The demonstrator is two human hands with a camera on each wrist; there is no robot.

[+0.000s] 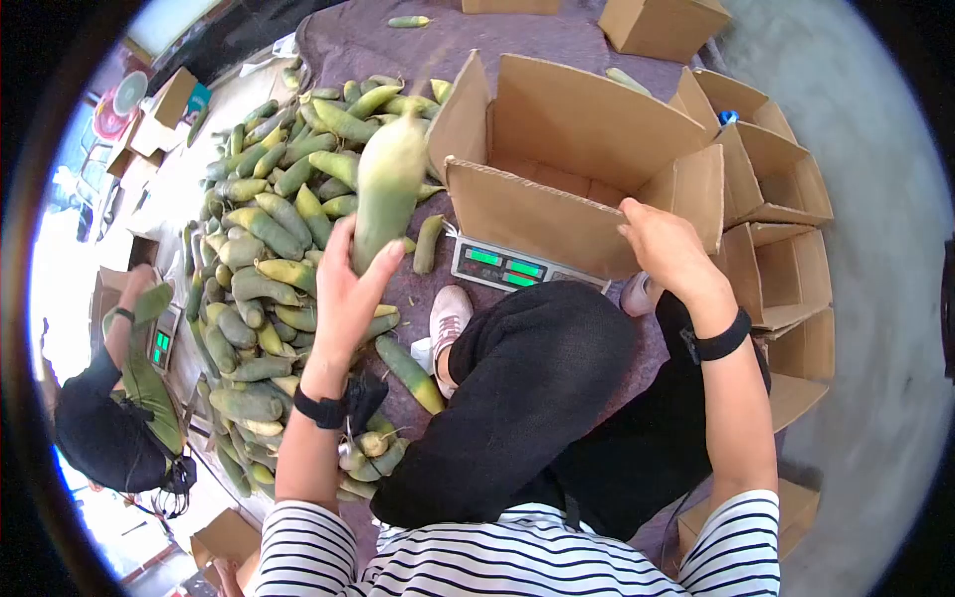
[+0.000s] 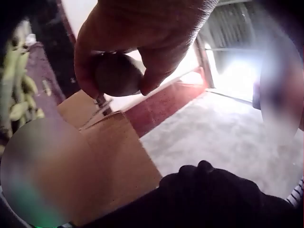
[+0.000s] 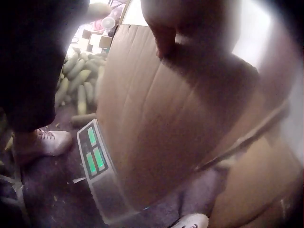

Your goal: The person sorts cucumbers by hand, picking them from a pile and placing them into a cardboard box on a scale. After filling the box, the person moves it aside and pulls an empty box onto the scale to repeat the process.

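Our left hand [image 1: 348, 298] pinches a thick radish [image 1: 390, 179], pale yellow above, green below; our right hand [image 1: 671, 249] grips the near rim of an open carton [image 1: 537, 214] on the scale [image 1: 512, 271].

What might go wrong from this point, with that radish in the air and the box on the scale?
The left hand holds the big radish only near its lower end, so it might tip or slip. The right hand is on the rim of the box, which could skew the reading on the scale. The box's raised left flap, close beside the radish, might get knocked.
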